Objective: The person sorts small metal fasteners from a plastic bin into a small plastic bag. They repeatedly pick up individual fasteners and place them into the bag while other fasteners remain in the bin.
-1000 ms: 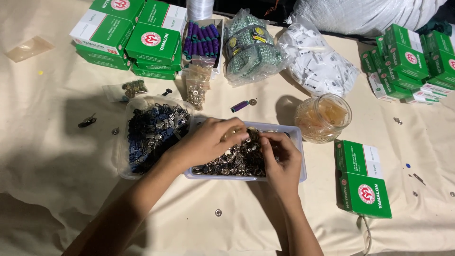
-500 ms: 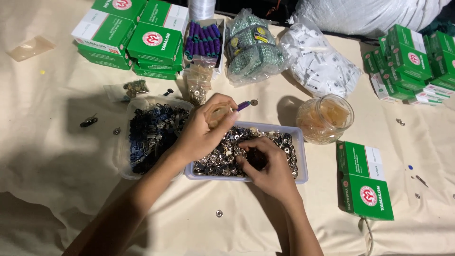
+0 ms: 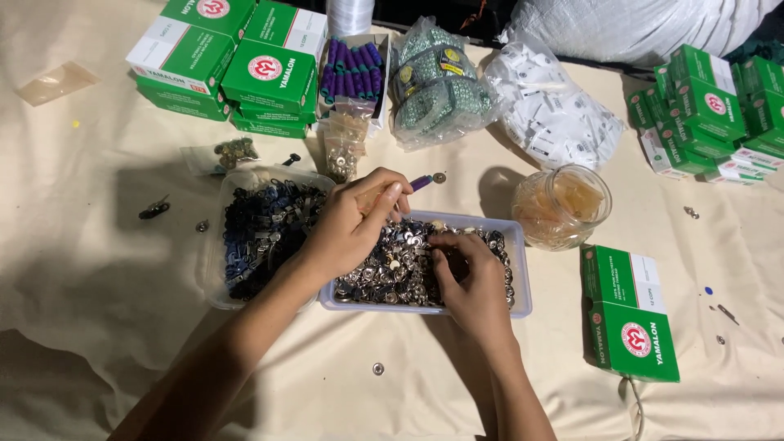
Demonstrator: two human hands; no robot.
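A shallow clear tray [image 3: 521, 282] holds a heap of silver metal snap buttons [image 3: 392, 269]. My left hand [image 3: 351, 229] hovers over the tray's far left corner, thumb and fingertips pinched on what looks like a small snap button. My right hand [image 3: 472, 286] lies in the tray's right half with its curled fingertips dug into the snaps; whether they pinch one is hidden. To the left, touching the tray, a clear tub [image 3: 211, 269] is filled with dark blue clips [image 3: 261, 224].
A glass jar [image 3: 563, 204] of amber pieces stands right of the tray. Green boxes lie at the right [image 3: 629, 322], far left [image 3: 237, 65] and far right [image 3: 710, 106]. Bags of small parts [image 3: 441, 82] and purple spools [image 3: 351, 69] sit behind. Loose snaps [image 3: 377, 369] dot the cloth.
My left hand came up out of the snap heap and now stays pinched above the tray's far left corner. My right hand shifted deeper into the right half of the tray.
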